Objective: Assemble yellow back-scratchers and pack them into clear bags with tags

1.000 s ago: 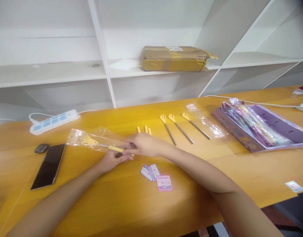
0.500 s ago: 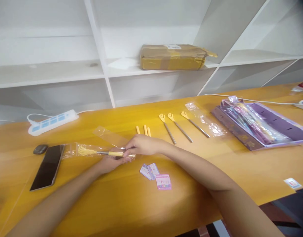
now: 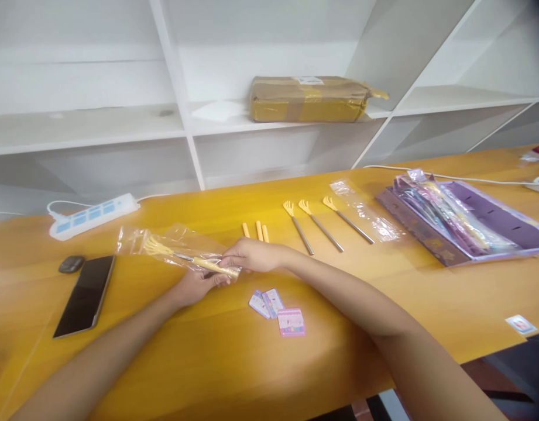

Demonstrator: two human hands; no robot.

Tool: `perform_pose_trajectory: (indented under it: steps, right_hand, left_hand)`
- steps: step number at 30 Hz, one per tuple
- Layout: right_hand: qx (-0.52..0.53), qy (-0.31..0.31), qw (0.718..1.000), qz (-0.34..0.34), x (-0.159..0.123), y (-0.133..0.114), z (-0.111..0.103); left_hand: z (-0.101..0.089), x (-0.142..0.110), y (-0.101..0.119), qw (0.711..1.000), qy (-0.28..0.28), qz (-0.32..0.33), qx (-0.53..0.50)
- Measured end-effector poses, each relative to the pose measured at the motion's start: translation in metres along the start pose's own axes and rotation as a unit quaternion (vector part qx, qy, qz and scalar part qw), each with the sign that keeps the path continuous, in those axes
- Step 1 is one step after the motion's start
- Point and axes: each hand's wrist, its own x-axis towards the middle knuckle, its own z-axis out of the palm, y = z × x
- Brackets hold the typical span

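Between my hands is a back scratcher (image 3: pixel 159 248) with a yellow claw head, a metal rod and a yellow handle, inside a clear plastic bag (image 3: pixel 132 241). My left hand (image 3: pixel 198 286) is closed on it from below, near the handle. From above, my right hand (image 3: pixel 250 255) pinches the bag and handle end. Three yellow handle tubes (image 3: pixel 259 230) lie just beyond my right hand. Further right, three back scratcher rods with claw heads (image 3: pixel 318 222) rest side by side on the table. Small printed cards (image 3: pixel 273 303) lie in front of my hands.
A purple box (image 3: pixel 427 234) at the right holds several wrapped items. Beside it lies an empty plastic bag (image 3: pixel 366 210). At the left are a phone (image 3: pixel 85 297), a dark small case (image 3: pixel 71 264) and a power strip (image 3: pixel 93 217). A cardboard box (image 3: pixel 311 100) sits on the shelf.
The bagged back scratcher has tilted, its claw end rising away from the phone. My left hand has shifted slightly, and my right hand stays at the handle end.
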Motion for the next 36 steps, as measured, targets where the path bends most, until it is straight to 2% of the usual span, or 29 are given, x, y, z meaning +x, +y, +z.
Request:
perform_pose_trajectory:
  steps: [7,14,19,22,25,28,30,32,36]
  right_hand:
    - [0.08,-0.035,0.996,-0.01,0.0,0.001,-0.004]
    - [0.185,-0.107,0.977,0.028,0.0,0.01,-0.007]
    - [0.197,-0.113,0.974,0.018,0.001,0.008,-0.007]
    - [0.183,-0.098,0.978,0.002,0.002,0.006,-0.004]
    - [0.134,-0.045,0.99,-0.014,0.002,0.002,-0.002]
    - [0.081,-0.02,0.996,-0.008,0.001,-0.005,0.0]
    - [0.03,-0.045,0.999,-0.01,-0.001,-0.013,0.006]
    - [-0.032,-0.095,0.995,-0.014,-0.003,-0.024,0.016]
    - [-0.135,-0.215,0.967,0.005,-0.015,-0.049,0.041]
  left_hand:
    - [0.003,0.002,0.008,0.999,-0.036,0.031,-0.018]
    - [0.003,0.0,0.008,0.996,-0.078,0.028,-0.032]
    - [-0.002,-0.001,0.012,0.995,-0.081,0.04,-0.043]
    - [-0.004,-0.001,0.01,0.994,-0.069,0.073,-0.031]
    - [-0.004,0.0,0.002,0.995,-0.01,0.096,-0.024]
    - [-0.004,0.005,-0.005,0.989,0.084,0.075,-0.099]
    - [-0.003,0.01,-0.005,0.97,0.147,0.065,-0.185]
    - [-0.004,0.016,-0.002,0.945,0.192,0.05,-0.258]
    - [-0.006,0.023,0.004,0.912,0.255,0.008,-0.321]
